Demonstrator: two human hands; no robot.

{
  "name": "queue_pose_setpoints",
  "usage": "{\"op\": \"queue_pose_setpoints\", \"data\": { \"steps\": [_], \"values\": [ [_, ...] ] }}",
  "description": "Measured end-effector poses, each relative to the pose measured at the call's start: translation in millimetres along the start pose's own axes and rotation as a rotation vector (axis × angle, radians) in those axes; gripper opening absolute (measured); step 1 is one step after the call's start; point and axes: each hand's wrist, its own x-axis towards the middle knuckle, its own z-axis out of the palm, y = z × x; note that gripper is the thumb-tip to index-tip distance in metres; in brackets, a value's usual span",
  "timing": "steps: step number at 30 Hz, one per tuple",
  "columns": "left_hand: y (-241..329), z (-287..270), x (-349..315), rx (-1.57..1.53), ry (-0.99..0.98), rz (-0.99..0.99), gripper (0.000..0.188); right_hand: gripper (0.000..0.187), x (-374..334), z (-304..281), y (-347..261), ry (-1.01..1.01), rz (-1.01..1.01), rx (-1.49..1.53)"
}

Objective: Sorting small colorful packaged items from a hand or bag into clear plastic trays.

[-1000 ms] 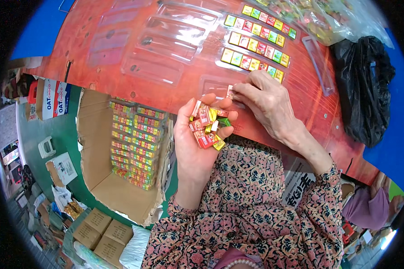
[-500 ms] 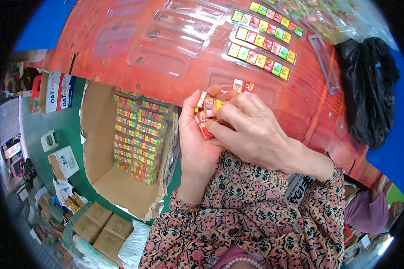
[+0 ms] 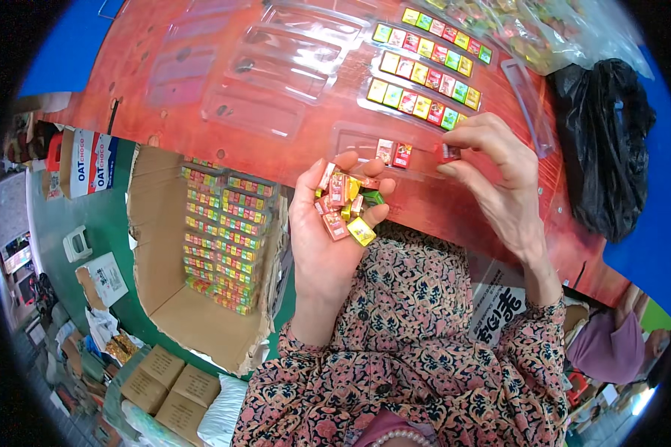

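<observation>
My left hand (image 3: 314, 242) is palm up and cupped, holding a small heap of tiny boxes (image 3: 338, 188) in red, yellow and green. Off to its right, my right hand (image 3: 503, 175) pinches one small dark red box (image 3: 446, 153) between thumb and fingertips, just over the table. Between the hands lies a clear plastic tray (image 3: 344, 136) with a pale red box (image 3: 384, 150) and a red box (image 3: 402, 155) side by side in it. Beyond it, several rows of the same boxes (image 3: 417, 103) sit in see-through trays.
More clear trays (image 3: 265, 104) lie on the red table (image 3: 145, 123). A black plastic bag (image 3: 604, 149) and a clear bag of colourful pieces (image 3: 529, 30) are at the right. Left of me stands an open carton (image 3: 156, 231) stacked with filled trays.
My right hand has left the heap in my left palm and moved right with one small red box. The heap and the tray's two boxes now show more fully.
</observation>
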Motion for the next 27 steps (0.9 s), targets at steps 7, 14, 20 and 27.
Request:
{"op": "queue_pose_setpoints", "data": {
  "steps": [7,14,20,27],
  "values": [
    [-1.3,-0.2,0.7,0.004,0.002,0.011,0.036,0.027,30.5,33.4,7.6,-0.156,-0.289,-0.158],
    [0.1,-1.6,0.4,-0.03,0.022,0.004,0.035,0.025,36.4,50.9,14.2,-0.274,-0.381,-0.156],
    [0.4,-2.3,0.8,-0.017,0.013,0.013,0.037,0.027,32.3,55.2,26.9,-0.188,-0.336,-0.08],
    [-0.5,-0.9,1.4,-0.033,-0.015,0.01,0.037,0.027,34.4,49.8,24.7,-0.164,-0.413,-0.152]
  ]
}}
